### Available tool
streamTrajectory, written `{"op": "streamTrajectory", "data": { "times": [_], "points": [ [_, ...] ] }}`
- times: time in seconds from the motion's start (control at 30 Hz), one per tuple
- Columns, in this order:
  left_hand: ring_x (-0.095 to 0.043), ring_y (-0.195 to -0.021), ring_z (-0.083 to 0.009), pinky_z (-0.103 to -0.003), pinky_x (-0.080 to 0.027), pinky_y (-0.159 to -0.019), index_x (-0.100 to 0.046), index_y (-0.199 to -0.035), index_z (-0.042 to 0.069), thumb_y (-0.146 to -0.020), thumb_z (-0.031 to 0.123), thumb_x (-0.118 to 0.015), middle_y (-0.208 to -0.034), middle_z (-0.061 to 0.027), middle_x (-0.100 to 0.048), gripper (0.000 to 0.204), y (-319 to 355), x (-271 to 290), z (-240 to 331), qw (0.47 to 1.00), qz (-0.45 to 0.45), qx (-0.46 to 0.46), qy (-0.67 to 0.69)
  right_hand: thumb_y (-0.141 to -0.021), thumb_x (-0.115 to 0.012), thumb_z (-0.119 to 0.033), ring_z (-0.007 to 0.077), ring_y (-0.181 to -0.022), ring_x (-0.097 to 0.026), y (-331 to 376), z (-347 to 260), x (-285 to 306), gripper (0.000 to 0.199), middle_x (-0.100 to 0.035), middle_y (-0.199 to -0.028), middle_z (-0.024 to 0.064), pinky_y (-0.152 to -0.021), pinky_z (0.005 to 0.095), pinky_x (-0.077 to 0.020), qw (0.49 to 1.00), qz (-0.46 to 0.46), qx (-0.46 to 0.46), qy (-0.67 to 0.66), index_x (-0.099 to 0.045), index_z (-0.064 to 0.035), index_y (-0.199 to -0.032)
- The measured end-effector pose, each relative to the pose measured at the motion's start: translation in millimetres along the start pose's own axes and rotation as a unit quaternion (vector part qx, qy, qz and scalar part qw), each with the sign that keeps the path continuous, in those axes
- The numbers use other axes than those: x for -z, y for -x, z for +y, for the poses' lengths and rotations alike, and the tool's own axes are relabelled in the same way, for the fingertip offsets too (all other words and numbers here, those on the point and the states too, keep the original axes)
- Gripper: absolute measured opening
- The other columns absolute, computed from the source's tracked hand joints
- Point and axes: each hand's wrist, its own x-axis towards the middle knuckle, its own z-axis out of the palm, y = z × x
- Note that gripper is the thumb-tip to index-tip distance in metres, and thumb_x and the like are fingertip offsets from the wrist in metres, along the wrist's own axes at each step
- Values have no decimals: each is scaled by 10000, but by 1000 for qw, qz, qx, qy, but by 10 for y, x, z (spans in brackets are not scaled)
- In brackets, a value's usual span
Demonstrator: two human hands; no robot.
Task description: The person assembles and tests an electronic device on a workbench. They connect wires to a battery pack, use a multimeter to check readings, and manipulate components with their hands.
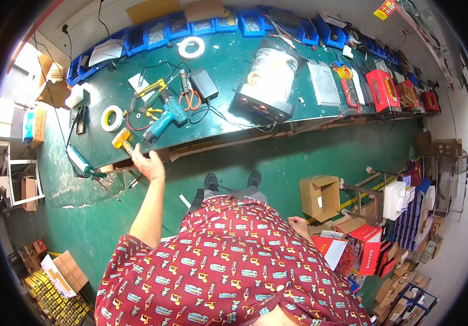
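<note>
My left hand (150, 165) reaches to the front edge of the green workbench, its fingers closed round the handle end of a small mallet (120, 138) with a yellow-orange head. Just right of the mallet lies a teal cordless drill (167, 118). Behind it are yellow-handled pliers (151, 113) and orange-handled scissors (190, 100). A roll of tape (112, 118) sits to the mallet's left. At my side hangs my right hand (300, 227), partly hidden by the patterned shirt; its fingers look curled, with nothing seen in them.
On the workbench (217, 131) stand a clear-topped machine (269, 81), a black box (204, 83) and a red case (382, 91). Blue bins (155, 34) line the back. An open carton (320, 196) and red boxes (365, 247) stand on the right; cables trail over the bench's left end.
</note>
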Motion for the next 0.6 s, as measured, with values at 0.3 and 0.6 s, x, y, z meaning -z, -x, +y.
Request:
{"op": "streamTrajectory", "data": {
  "times": [0.3,0.6],
  "points": [
    [-645,-1018,-191,-305,-518,-882,-620,-1232,-11,-886,21,-620,-1145,-113,-668,347,389,-443,839,913,-308,15,269,-851,-684,-92,89,-624,-597,264,-88,-358,89,-667,-737,8,-554,255,-483,999,27,20,5,-717,-11,-868],
    [-721,-902,-239,-348,-567,-827,-644,-1152,-30,-856,39,-627,-998,-167,-726,305,843,-443,529,836,-514,21,191,-869,-658,-117,63,-644,-541,516,347,-504,170,-641,-703,-11,-587,263,-453,999,11,0,-38,-702,42,-829]
  ]
}}
